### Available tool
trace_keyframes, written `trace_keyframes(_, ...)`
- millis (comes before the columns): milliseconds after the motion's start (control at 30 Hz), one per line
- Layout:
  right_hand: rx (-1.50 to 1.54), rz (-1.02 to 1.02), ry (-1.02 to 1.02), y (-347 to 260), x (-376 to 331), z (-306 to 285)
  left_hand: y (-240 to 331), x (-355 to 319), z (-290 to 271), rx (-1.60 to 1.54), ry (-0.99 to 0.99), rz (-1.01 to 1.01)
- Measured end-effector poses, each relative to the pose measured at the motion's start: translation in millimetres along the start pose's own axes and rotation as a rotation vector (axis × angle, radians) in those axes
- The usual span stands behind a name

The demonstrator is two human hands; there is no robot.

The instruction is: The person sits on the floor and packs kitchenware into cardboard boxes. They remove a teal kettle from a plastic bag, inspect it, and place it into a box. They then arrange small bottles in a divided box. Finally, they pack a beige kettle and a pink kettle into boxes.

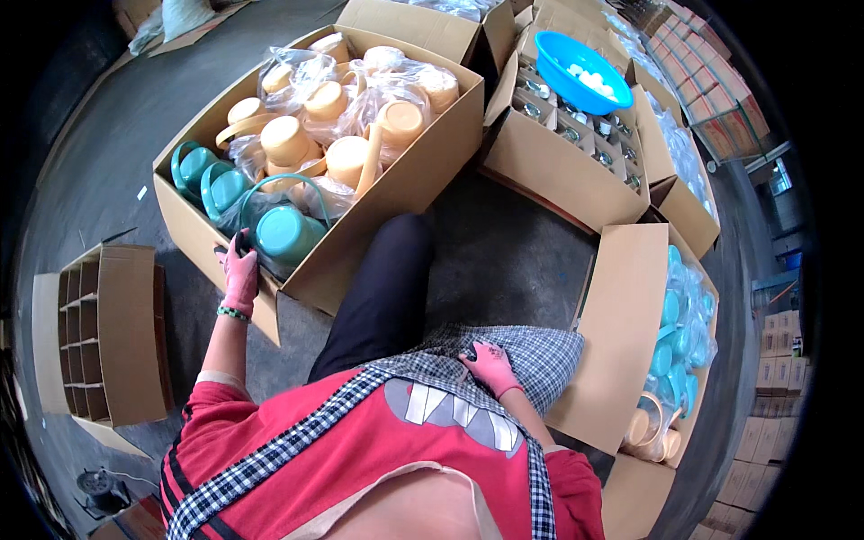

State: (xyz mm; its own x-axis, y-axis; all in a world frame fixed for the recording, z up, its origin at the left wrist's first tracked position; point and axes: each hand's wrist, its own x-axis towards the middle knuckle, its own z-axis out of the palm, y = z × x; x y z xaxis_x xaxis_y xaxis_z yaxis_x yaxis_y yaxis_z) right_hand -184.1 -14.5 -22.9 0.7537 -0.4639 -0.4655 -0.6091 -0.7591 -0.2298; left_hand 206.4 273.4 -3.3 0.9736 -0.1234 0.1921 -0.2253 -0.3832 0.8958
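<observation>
A large open cardboard box (396,202) in front of me holds several peach plastic vessels (286,142) with long curved handles, some in clear plastic bags. Along its left side are teal vessels (286,232) of the same sort, bottoms up. My left hand (238,277), in a pink glove with dark fingertips, grips the box's near left wall, just beside the nearest teal vessel. Its fingers are closed over the edge. On my lap, my right hand (491,367), gloved alike, is closed on the checked apron (549,355), with its fingertips partly hidden in the cloth.
A divided box (558,171) at the back right bears a blue basin (549,63) with white pieces inside. Right of me stands an open box (621,328) of bagged teal and peach items. An empty partitioned carton (126,333) lies at the left. Stacked cartons line the right.
</observation>
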Motion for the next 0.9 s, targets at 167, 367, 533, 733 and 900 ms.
trace_keyframes(167,-0.02,0.052,-0.103,0,-6,5,2,3,19,-0.341,-0.037,-0.067)
trace_keyframes(367,-0.001,0.046,-0.117,3,-9,6,28,46,76,-0.333,-0.005,-0.18)
trace_keyframes(533,-0.057,-0.041,-0.181,-13,13,-6,-7,115,97,0.006,0.08,-0.214)
trace_keyframes(733,0.075,-0.134,-0.076,-27,19,-15,28,104,95,0.032,0.053,-0.188)
trace_keyframes(900,0.328,-0.067,0.065,-27,-15,-48,64,-4,73,0.392,0.153,0.315)
